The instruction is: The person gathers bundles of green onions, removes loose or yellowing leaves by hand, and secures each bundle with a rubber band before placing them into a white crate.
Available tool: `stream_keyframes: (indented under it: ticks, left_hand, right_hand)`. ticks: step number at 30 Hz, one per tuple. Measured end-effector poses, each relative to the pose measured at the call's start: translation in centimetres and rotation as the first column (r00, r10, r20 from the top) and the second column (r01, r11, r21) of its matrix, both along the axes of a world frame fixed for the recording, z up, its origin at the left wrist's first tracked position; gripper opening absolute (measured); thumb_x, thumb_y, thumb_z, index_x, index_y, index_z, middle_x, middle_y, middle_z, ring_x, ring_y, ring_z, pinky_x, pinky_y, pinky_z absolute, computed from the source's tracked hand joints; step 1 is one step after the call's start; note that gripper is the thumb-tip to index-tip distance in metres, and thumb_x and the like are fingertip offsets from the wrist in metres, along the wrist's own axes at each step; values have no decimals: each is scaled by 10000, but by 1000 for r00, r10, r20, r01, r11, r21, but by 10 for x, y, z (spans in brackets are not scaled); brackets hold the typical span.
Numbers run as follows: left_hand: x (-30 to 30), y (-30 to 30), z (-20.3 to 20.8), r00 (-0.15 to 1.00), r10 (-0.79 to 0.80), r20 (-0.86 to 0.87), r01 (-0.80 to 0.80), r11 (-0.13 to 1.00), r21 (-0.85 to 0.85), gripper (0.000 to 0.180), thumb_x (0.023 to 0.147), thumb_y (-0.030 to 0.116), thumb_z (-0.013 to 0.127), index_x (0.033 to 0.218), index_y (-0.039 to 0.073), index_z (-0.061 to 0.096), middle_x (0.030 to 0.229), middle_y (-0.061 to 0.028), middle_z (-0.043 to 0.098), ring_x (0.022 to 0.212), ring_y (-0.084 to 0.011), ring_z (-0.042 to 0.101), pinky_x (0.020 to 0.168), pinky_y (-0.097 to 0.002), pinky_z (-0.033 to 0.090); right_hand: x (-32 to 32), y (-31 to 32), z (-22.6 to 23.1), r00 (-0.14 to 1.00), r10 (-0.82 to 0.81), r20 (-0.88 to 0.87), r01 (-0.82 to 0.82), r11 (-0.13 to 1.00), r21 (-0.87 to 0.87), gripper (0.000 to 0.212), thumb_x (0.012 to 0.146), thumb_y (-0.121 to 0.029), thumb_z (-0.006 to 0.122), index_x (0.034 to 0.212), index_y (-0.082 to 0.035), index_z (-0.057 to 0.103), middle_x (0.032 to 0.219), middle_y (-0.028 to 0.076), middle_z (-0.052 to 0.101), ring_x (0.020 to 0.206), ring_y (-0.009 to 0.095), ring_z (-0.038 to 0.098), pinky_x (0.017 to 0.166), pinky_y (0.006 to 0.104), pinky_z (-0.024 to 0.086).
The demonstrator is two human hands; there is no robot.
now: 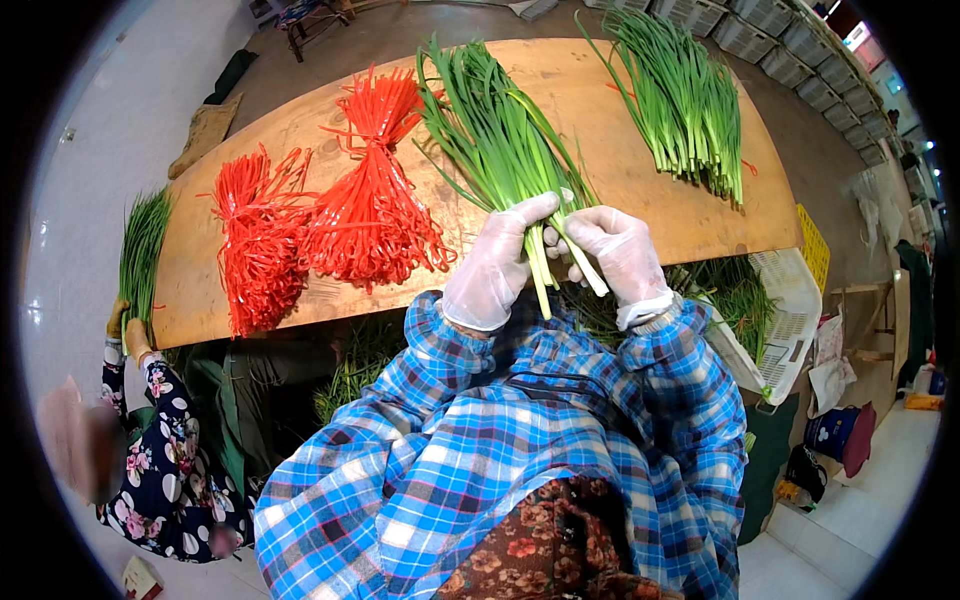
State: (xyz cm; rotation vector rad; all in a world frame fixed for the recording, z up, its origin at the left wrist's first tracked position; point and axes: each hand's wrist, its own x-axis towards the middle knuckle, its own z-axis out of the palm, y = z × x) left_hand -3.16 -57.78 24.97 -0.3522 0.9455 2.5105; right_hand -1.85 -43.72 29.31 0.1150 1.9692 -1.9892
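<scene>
A loose bunch of garlic chives (490,125) lies over the table's near edge, leaves pointing away and pale stalk ends toward me. My left hand (498,262), in a thin clear glove, is closed round the lower stalks. Gloved likewise, my right hand (622,252) pinches a few stalk ends at the bunch's right side, with its fingertips partly hidden. Left of the bunch lie two bundles of red plastic ties, one gathered at its middle (372,190) and the other (262,235) nearer the left.
Another pile of chives (680,110) rests on the wooden table (560,75) at the far right. A white crate (785,330) holding greens stands below the right edge. At the left, a co-worker's gloved hands (128,325) hold a bunch. Grey crates (745,45) line the back.
</scene>
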Motion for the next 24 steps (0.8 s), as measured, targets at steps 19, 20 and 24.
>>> stream_keyframes:
  ticks: [19, 20, 24]
  left_hand:
    - [-1, -7, 4, 987, 162, -7, -162, 986, -34, 247, 813, 181, 610, 984, 3, 612, 585, -4, 486, 503, -94, 453, 487, -240, 418]
    - [-2, -7, 5, 988, 156, -13, -157, 987, -26, 246, 812, 178, 612, 985, 4, 612, 590, -5, 491, 507, -93, 458, 490, -241, 419]
    - [-3, -7, 3, 991, 126, -34, -127, 991, -44, 246, 812, 178, 613, 988, 5, 612, 594, -7, 495, 514, -91, 460, 492, -239, 418]
  right_hand:
    - [79, 121, -54, 945, -191, -264, 266, 921, 286, 111, 813, -80, 608, 739, -16, 556, 598, 46, 551, 510, 102, 503, 476, 249, 408]
    - [87, 148, -79, 954, -1, -300, 156, 856, 493, 130, 796, -116, 623, 723, -20, 574, 596, 69, 563, 519, 141, 532, 493, 275, 427]
    - [103, 159, -84, 954, 290, -72, -26, 321, 947, 247, 724, -321, 660, 725, -74, 648, 704, 127, 628, 659, 294, 610, 584, 361, 481]
